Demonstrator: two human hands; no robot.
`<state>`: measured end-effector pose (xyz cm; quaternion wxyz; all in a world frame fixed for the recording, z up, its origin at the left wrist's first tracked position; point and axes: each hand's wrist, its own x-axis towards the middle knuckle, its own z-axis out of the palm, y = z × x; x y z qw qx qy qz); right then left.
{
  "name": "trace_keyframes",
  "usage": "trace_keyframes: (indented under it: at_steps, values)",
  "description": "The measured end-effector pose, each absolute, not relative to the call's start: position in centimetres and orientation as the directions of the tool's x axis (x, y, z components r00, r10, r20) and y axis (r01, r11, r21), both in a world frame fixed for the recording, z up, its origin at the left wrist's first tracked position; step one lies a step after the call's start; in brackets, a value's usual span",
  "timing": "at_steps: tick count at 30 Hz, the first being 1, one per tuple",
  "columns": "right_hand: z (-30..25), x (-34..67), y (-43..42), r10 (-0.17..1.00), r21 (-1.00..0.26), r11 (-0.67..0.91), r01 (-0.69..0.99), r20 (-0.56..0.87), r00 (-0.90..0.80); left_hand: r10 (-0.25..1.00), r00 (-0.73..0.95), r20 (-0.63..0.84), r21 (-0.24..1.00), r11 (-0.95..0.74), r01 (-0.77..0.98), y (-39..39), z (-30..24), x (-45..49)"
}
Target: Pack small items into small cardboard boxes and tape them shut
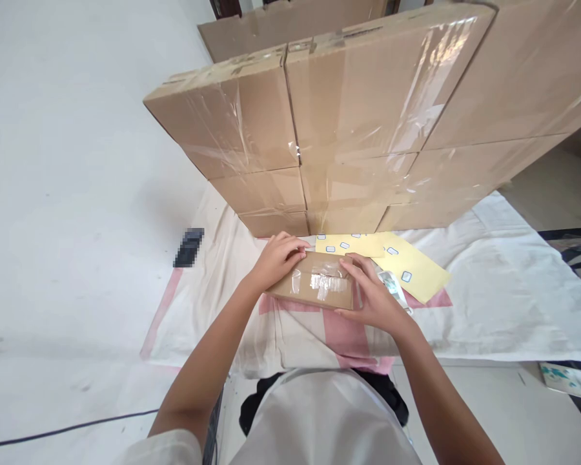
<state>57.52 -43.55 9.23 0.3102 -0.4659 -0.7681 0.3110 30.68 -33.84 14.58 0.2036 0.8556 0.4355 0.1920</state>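
A small, flat cardboard box (314,279) with clear tape across its top lies in front of me on the cloth. My left hand (279,259) is closed on the box's left end, its fingertips drawn together at the far left corner. At the other end, my right hand (374,294) grips the box, with fingers on the far right corner and the thumb by the near edge. Just behind the box are yellow sheets (411,268) bearing small blue-outlined labels. A white-edged item with a dark printed picture (392,287) sits beside my right hand, partly covered by it.
Large taped cardboard boxes (358,123) form a wall behind the work area. A white and pink cloth (484,323) covers the table. A dark, pixelated object (188,247) is at the left by the white wall (68,161). A black cable (72,427) runs at lower left.
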Motion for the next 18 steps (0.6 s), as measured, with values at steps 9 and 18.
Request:
trace_keyframes:
  at_steps: [9, 18]
  values:
    - [8.9, 58.2, -45.3, 0.835, -0.722, 0.542, 0.431, 0.403, -0.374, 0.860, 0.497, -0.121, 0.634, -0.318, 0.705, -33.6, 15.9, 31.1]
    - [13.5, 69.3, -55.6, 0.793, -0.568, 0.390, 0.725, 0.607, 0.048, 0.972, 0.233, -0.027, 0.816, -0.113, 0.567, -34.2, 12.9, 28.6]
